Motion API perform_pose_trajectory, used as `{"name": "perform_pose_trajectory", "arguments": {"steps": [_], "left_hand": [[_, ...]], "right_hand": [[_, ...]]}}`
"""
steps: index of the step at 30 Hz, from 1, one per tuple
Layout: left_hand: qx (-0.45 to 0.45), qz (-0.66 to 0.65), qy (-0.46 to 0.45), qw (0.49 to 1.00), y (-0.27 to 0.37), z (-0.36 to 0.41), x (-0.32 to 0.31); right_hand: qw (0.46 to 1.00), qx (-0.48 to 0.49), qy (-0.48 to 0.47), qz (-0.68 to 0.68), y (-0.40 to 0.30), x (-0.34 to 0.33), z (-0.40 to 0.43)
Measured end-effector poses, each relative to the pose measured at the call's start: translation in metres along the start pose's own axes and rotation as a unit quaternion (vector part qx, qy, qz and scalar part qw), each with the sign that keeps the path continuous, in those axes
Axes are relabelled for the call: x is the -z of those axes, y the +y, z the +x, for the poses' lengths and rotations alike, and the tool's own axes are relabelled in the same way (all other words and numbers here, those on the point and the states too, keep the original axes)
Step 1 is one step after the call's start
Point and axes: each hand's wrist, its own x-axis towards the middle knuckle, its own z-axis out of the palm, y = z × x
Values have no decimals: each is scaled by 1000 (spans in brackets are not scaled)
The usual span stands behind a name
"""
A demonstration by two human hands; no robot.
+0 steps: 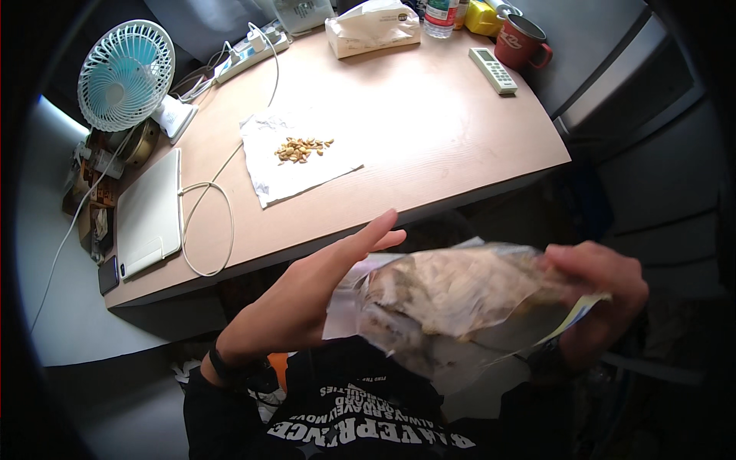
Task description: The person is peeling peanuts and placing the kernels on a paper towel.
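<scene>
A clear plastic bag [460, 287] with pale, blurred contents hangs in front of my torso, past the desk's front edge. My right hand [601, 276] grips its right end. My left hand [351, 253] is at the bag's left end with fingers extended; the thumb side is hidden, so whether it pinches the bag does not show. On the desk lies a creased white tissue [299, 181], and a small heap of brownish-yellow seeds or shell pieces [299, 150] rests on it.
A white-cased tablet [150, 215] and looped cable [232, 230] lie at the desk's left, near a fan [126, 75] and power strip [253, 54]. Along the back stand a tissue pack [374, 29], a bottle [440, 17] and a red mug [519, 43], beside a remote control [493, 71].
</scene>
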Motion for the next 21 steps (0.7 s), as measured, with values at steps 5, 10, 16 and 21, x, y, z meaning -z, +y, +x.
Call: {"name": "perform_pose_trajectory", "arguments": {"steps": [5,10,16,21], "left_hand": [[-63,94,77,991,12,34,6],[-129,107,173,971,-5,75,12],[-113,136,242,954,-34,116,23],[-68,241,250,935,-56,144,38]], "right_hand": [[988,-135,49,63,13,11,29],[971,-123,69,195,58,11,42],[971,-127,95,178,100,-22,60],[947,-166,143,235,136,-45,62]]}}
